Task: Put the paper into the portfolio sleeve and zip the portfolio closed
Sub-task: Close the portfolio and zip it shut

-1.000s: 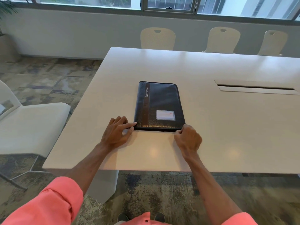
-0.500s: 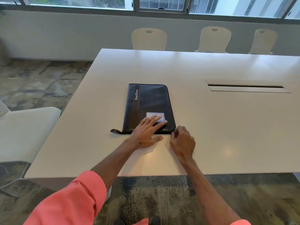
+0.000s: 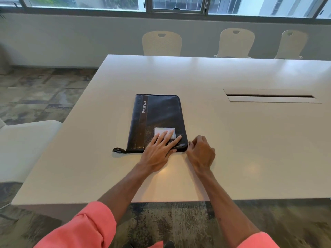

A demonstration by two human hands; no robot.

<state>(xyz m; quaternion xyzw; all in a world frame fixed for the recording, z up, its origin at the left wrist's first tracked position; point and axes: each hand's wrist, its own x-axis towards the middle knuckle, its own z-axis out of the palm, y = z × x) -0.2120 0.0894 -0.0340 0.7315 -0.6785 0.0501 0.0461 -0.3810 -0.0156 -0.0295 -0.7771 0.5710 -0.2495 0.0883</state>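
A black portfolio (image 3: 157, 119) lies closed and flat on the white table (image 3: 232, 140), its spine to the left and a small clear card window near its front right corner. My left hand (image 3: 159, 149) rests flat on that front right part, fingers spread, pressing it down. My right hand (image 3: 201, 151) sits at the front right corner with fingers pinched at the zipper there; the pull itself is hidden. A black zipper tail (image 3: 118, 150) sticks out at the front left corner. No paper is visible.
A long cable slot (image 3: 270, 97) is set into the table to the right. Three pale chairs (image 3: 162, 42) stand along the far edge under the windows. Another white chair (image 3: 26, 145) stands to the left of the table.
My left hand left the front left corner and now lies flat on the portfolio's front right part. My right hand stays at the front right corner. The zipper tail at the left became visible.
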